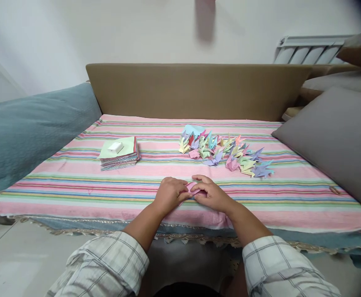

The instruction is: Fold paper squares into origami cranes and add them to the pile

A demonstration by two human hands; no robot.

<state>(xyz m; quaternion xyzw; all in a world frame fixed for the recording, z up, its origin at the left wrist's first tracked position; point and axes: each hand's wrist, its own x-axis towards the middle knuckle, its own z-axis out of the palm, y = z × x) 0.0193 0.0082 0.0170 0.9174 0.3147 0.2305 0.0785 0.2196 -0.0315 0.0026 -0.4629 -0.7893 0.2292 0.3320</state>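
Note:
A small piece of folded pink paper (193,187) lies between my two hands, near the front edge of the striped cloth. My left hand (172,192) pinches its left side with the fingers drawn together. From the other side, my right hand (213,194) grips the paper between thumb and fingers. Part of the paper is hidden under my fingertips. Beyond my hands, several folded paper cranes (217,150) in pastel colours sit in a cluster. A stack of square coloured paper (120,159) rests to the left, with a small white block (115,147) on top.
The striped cloth (75,181) covers the seat of a sofa with a brown backrest (193,90). A blue-covered armrest (38,123) bounds the left side. Grey cushions (332,136) lean in from the right. A small brown object (334,190) lies near them.

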